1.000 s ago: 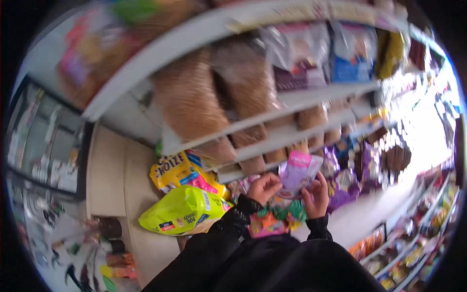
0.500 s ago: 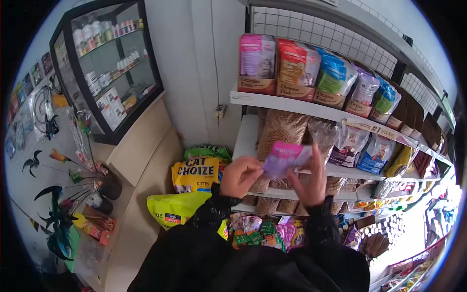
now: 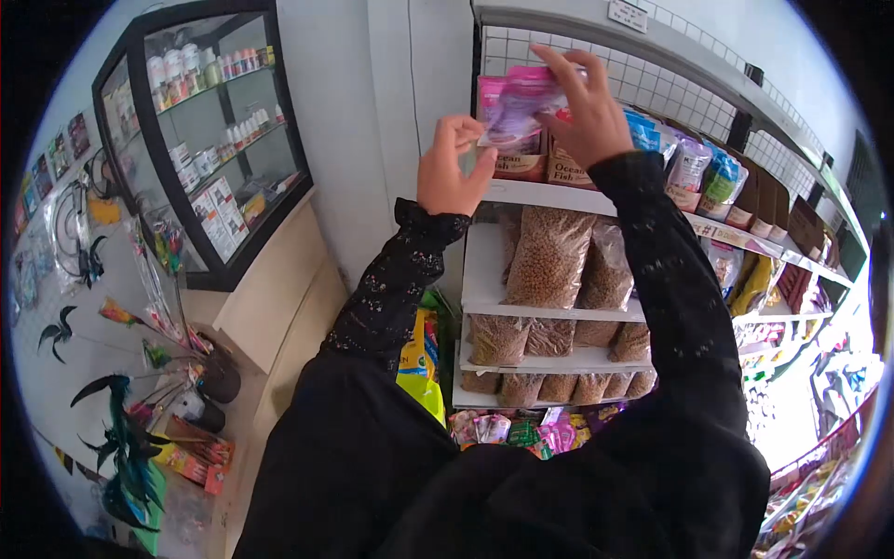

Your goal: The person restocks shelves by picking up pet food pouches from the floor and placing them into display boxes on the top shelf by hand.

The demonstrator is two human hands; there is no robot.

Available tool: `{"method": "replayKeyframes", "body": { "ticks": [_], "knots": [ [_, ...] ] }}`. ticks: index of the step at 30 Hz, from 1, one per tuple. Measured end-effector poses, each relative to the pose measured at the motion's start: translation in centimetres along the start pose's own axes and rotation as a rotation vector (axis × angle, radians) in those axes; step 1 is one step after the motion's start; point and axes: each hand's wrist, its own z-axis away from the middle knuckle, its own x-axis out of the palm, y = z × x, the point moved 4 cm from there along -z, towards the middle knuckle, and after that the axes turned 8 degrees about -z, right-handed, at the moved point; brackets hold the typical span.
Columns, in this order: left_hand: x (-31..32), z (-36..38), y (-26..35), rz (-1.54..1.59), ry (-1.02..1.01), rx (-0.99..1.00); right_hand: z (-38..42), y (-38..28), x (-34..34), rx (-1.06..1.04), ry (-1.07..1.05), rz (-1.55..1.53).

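Observation:
A pink and purple pet food pouch [image 3: 521, 104], slightly blurred, is held tilted in front of the top shelf's display boxes. My right hand [image 3: 589, 114] grips its right side, thumb below and fingers above. At the pouch's lower left corner, my left hand [image 3: 453, 170] has its thumb and fingertips closed around the edge. Right behind the pouch stands a box of similar pink pouches [image 3: 489, 90], partly covered. Beside it is an "Ocean Fish" box [image 3: 565, 169], mostly hidden by my right hand.
More pouch boxes [image 3: 687, 177] line the top shelf to the right. Bags of brown kibble [image 3: 549, 256] fill the lower shelves. A glass cabinet [image 3: 219, 140] stands at left, above feathered toys [image 3: 116, 447]. A yellow bag [image 3: 421, 349] shows behind my left sleeve.
Both hands have risen with the pouch from in front of the middle shelf to the top shelf's boxes. The pouch has turned more upright. My view has shifted slightly.

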Motion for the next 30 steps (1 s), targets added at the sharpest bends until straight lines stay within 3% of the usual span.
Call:
{"method": "replayKeyframes", "body": {
  "ticks": [1, 4, 16, 19, 27, 30],
  "knots": [
    [0.3, -0.3, -0.6, 0.009, -0.005, 0.011, -0.5, 0.4, 0.6, 0.008, -0.022, 0.041],
    [1.7, -0.2, -2.1, -0.381, -0.105, 0.339, -1.1, 1.4, 2.2, 0.026, -0.071, 0.121],
    [4.4, 0.9, -5.2, -0.624, -0.077, 0.324, 0.6, 3.6, 6.5, 0.178, -0.079, 0.361],
    [4.7, 1.4, -5.4, -0.663, -0.012, 0.346, 1.6, 3.4, 6.9, 0.033, -0.028, 0.454],
    [5.1, 1.7, -6.3, -0.769, -0.002, 0.403, 3.7, 3.1, 7.9, -0.071, -0.069, 0.597],
    [5.3, 1.7, -6.2, -0.800, -0.004, 0.406, 4.5, 3.2, 8.9, -0.017, -0.162, 0.555]
  ]
}}
